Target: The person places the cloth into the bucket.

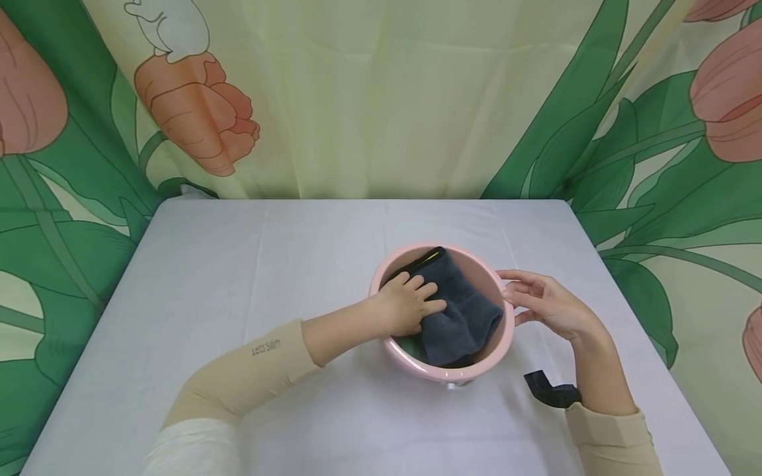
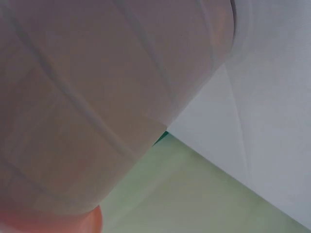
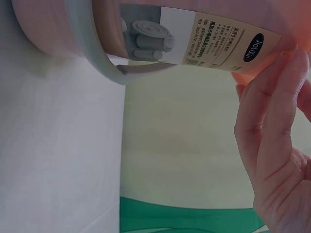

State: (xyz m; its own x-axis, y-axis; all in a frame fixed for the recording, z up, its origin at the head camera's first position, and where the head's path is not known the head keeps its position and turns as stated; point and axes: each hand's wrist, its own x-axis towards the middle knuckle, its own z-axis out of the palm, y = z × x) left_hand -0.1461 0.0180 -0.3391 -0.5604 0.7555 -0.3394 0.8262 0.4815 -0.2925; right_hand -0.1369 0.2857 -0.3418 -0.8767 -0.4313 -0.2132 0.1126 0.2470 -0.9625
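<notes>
A dark grey cloth point(image 1: 455, 320) lies bunched in a pink bucket point(image 1: 419, 367), with a black, yellow-edged piece point(image 1: 425, 259) beside it at the far side. Reaching in over the bucket's left rim, my left hand point(image 1: 411, 307) rests on the cloth with its fingers spread. Some green shows below that hand, mostly hidden. My right hand point(image 1: 544, 304) is at the bucket's right side, fingertips touching it near the rim. From the right wrist view, fairly straight fingers point(image 3: 272, 111) meet the outer wall beside a printed label point(image 3: 228, 41).
A white cloth covers the table point(image 1: 297, 251). Behind it hangs a patterned curtain point(image 1: 369, 99) with tulips and a carrot. Along the bucket's side runs a pale handle point(image 3: 92, 43). A black curved device point(image 1: 550, 391) sticks out from my right wrist.
</notes>
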